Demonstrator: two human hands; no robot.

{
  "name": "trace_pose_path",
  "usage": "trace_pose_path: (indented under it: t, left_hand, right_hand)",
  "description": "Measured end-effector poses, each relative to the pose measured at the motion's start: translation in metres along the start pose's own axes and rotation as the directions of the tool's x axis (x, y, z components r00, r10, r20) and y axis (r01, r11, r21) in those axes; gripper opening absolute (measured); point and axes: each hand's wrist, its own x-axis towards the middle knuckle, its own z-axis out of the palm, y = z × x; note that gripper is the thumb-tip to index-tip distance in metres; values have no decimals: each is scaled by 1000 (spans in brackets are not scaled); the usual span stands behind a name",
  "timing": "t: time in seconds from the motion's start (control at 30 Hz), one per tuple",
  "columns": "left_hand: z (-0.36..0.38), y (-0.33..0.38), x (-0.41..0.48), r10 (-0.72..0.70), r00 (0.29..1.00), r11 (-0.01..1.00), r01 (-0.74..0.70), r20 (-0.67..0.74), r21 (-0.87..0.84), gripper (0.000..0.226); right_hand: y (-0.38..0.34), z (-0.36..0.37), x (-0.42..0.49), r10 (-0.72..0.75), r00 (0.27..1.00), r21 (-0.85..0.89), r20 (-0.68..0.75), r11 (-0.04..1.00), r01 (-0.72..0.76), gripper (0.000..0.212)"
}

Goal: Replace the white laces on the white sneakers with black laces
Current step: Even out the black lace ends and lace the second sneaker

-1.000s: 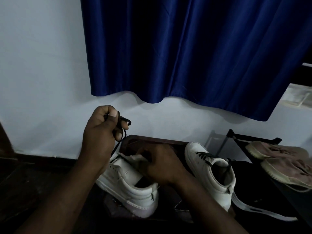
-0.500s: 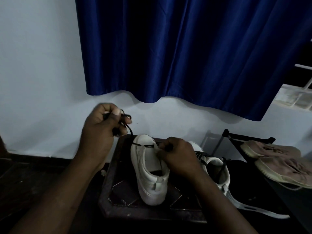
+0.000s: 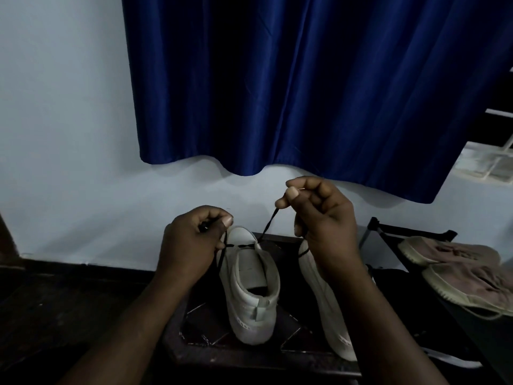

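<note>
A white sneaker [image 3: 251,290] stands upright on a small dark table [image 3: 222,354], toe pointing away from me. A black lace [image 3: 268,226] runs across its front eyelets and rises on both sides. My left hand [image 3: 191,245] pinches the left end of the lace just left of the toe. Above and to the right, my right hand [image 3: 319,218] pinches the right end, with the strand stretched up from the shoe. A second white sneaker [image 3: 327,307] stands to the right, partly hidden behind my right forearm.
A blue curtain [image 3: 305,79] hangs over the white wall behind. A dark rack [image 3: 388,234] at the right carries a pair of pinkish-beige shoes [image 3: 458,265]. Something white, a lace or a strap [image 3: 449,359], lies at the lower right. Dark floor lies to the left.
My right hand has left the sneaker's opening and risen with the right lace end. My left hand has come down closer to the toe. The sneaker stands straighter on the table.
</note>
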Motion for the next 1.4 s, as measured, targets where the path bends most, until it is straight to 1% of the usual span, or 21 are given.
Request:
trace_pose_path:
  t: [0.1,0.23,0.3,0.4,0.53,0.6,0.7,0.77,0.83,0.9,0.97,1.0,1.03,1.07,1.13,1.2,1.23,1.3,1.33,1.4]
  left_hand:
    - [1,5,-1,33,998,998,-36,-60,-51,8]
    - [2,12,-3,65,994,993,-73,-84,-97,10]
    - [-2,17,-3,72,994,992,-80,-86,-93,11]
    - [-10,21,-1,41,996,992,-50,-80,-117,17]
    - [-17,41,12,29,999,995,-32,-31,-97,26]
    - [-16,56,21,55,999,998,-54,2,-39,24]
    - [-16,83,37,170,985,982,-173,39,75,22]
    - [-18,103,51,243,967,950,-253,74,186,23]
    - [-24,124,63,283,950,899,-310,129,310,27]
    - [-30,144,73,284,937,838,-345,202,423,29]
    - [-37,163,81,241,931,776,-354,273,523,28]
    - [-40,173,83,215,932,763,-347,292,546,27]
    - [-42,183,83,198,934,772,-335,297,540,27]
    - [-44,194,83,184,938,804,-316,295,503,27]
    - [-45,212,81,139,956,905,-228,259,358,30]
    - [-46,234,83,89,971,976,-129,221,175,37]
    - [-46,245,84,65,974,993,-84,218,78,38]
    - [-46,267,87,22,972,995,1,233,-98,38]
    - [-46,277,89,8,969,987,32,246,-157,35]
    - [-45,296,94,5,960,980,51,279,-193,27]
  right_hand:
    - [-7,-2,1,-47,999,11,-27,999,47,6]
    - [-9,-3,7,-86,996,-41,-24,996,85,8]
    - [-12,1,11,-96,995,-28,-15,995,95,9]
    - [-24,5,24,-129,991,1,-22,992,129,9]
    - [-53,6,53,-170,983,20,-61,985,172,10]
    - [-59,10,63,-126,990,2,-70,992,127,10]
    - [-72,14,72,-86,993,-6,-77,996,85,10]
    - [-85,14,79,-87,993,7,-84,996,88,11]
    - [-98,13,84,-101,991,17,-83,995,103,11]
    - [-111,11,88,-103,991,21,-90,994,106,12]
    - [-119,10,93,-79,992,20,-98,996,81,13]
    - [-123,9,95,-56,994,14,-98,998,57,13]
    - [-125,8,96,-28,995,2,-95,1000,28,13]
    - [-129,7,96,-7,996,-14,-90,1000,6,12]
    - [-134,6,95,13,998,-28,-69,999,-15,11]
    - [-149,4,96,6,999,-8,-54,1000,-6,12]
    - [-156,4,98,1,999,-3,-47,1000,-1,12]
    - [-171,4,103,-11,1000,-28,-21,1000,11,12]
    - [-177,4,106,-17,1000,-50,-6,999,17,13]
    - [-188,6,113,-24,1000,-76,14,997,25,14]
